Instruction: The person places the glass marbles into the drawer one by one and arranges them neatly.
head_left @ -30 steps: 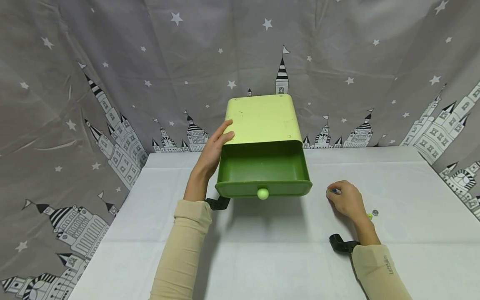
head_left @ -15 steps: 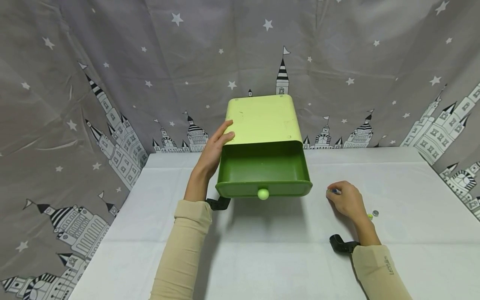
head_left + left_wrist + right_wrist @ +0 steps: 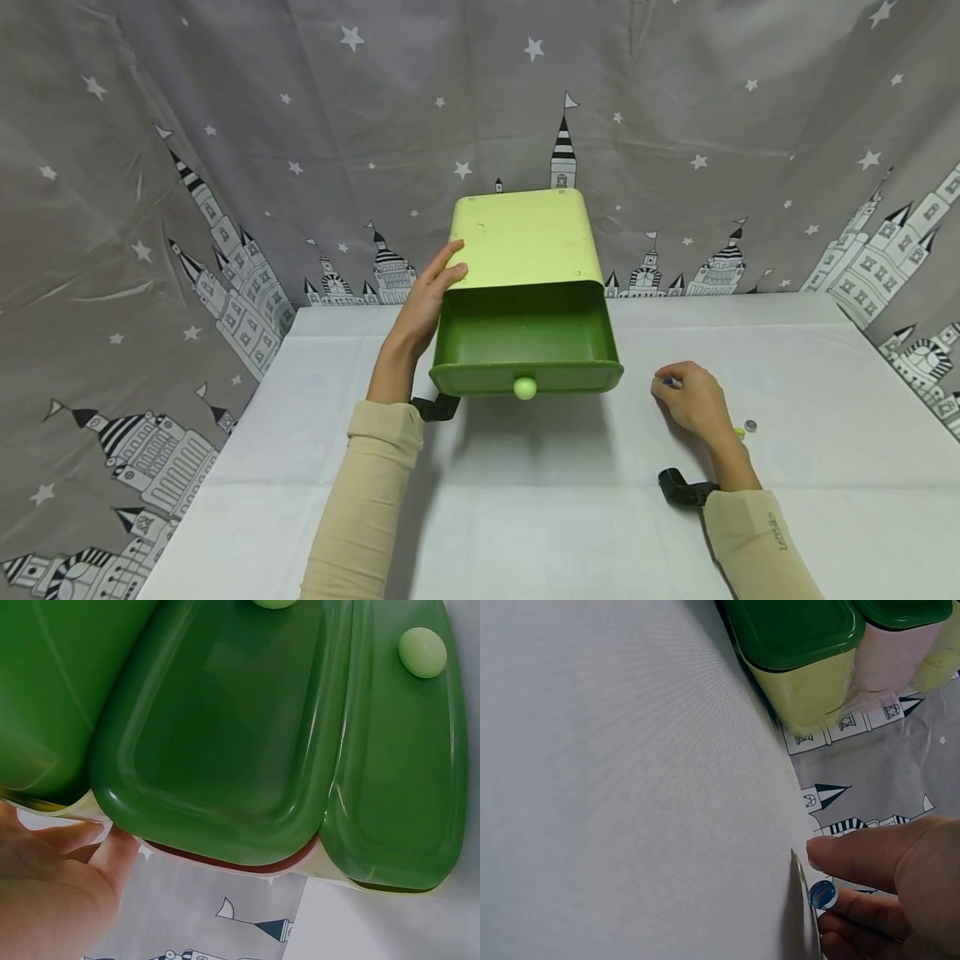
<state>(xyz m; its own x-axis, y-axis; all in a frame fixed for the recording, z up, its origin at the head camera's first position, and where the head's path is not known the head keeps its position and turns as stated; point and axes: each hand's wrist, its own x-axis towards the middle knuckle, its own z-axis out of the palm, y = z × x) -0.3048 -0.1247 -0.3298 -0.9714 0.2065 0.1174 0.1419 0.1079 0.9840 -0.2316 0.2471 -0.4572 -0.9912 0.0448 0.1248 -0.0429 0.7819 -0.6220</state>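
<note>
A small stacked drawer unit [image 3: 525, 237] with a yellow-green casing stands in the middle of the head view. Its green top drawer [image 3: 525, 333], with a pale round knob, is pulled out. On the casing's left side rests my left hand [image 3: 427, 304], fingertips at the top edge; the left wrist view shows this hand [image 3: 60, 885] beside the open drawer. Low over the white tabletop, right of the unit, my right hand [image 3: 690, 398] holds a small round blue glass-like piece [image 3: 823, 895] at its curled fingertips. The fingers partly hide it in the head view.
A yellow-green round piece [image 3: 740, 433] and a grey one [image 3: 751, 426] lie on the white cloth by the right wrist. Lower drawers [image 3: 397, 750] in the unit are closed. Behind the table hangs a grey curtain [image 3: 375, 100] with castles and stars.
</note>
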